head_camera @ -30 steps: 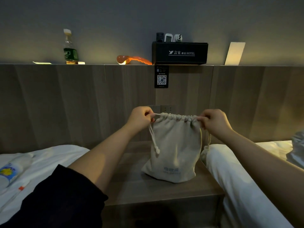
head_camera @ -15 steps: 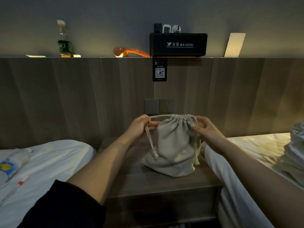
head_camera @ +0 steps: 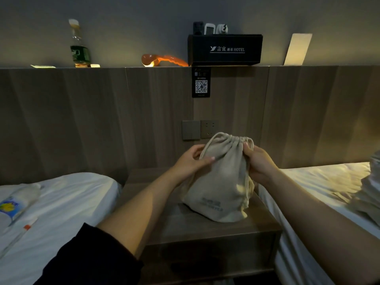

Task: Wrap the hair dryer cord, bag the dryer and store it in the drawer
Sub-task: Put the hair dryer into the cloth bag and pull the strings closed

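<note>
Both hands clasp the upper part of the drawstring bag [head_camera: 220, 182]: the left hand [head_camera: 190, 163] wraps its left side with the thumb laid across the front cloth, and the right hand [head_camera: 260, 163] presses its right side, fingers [head_camera: 246, 149] curled just below the gathered mouth. Between the two palms the bag stands upright, its base resting on the wooden nightstand [head_camera: 185, 229], toward that top's right rear. Its neck is cinched shut, with cord loops arching over it. White beds flank the nightstand on either side
</note>
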{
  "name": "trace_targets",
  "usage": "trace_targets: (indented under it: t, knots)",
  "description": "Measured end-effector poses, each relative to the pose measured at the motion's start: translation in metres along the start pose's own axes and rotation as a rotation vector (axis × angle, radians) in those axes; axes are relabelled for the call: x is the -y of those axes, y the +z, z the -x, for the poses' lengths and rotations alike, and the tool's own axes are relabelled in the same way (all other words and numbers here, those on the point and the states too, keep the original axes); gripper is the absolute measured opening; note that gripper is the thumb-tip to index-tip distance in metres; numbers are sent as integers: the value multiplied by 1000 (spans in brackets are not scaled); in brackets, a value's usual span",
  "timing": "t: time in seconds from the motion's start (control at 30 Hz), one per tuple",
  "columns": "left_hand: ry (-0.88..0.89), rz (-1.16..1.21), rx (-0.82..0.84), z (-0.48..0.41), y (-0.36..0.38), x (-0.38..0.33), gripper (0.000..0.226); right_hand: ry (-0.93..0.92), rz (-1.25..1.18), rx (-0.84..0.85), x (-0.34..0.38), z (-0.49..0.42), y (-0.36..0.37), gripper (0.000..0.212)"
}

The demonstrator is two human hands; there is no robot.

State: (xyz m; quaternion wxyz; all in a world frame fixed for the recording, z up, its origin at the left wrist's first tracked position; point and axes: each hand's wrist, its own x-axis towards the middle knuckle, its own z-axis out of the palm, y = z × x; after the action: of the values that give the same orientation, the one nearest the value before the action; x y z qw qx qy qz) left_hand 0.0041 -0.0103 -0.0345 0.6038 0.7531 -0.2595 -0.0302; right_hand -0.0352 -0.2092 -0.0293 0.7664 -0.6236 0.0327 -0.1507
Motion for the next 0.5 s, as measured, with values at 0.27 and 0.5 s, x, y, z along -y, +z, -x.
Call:
trace_targets:
  t: [0.27,0.5]
  knots:
    - [13,-275,-123,-35,-6,-23,28,-54,141,-1,42,-21,36,28]
    - [63,-260,0,-24,-12,-23,29,-101,213,199,43,-14,16,30]
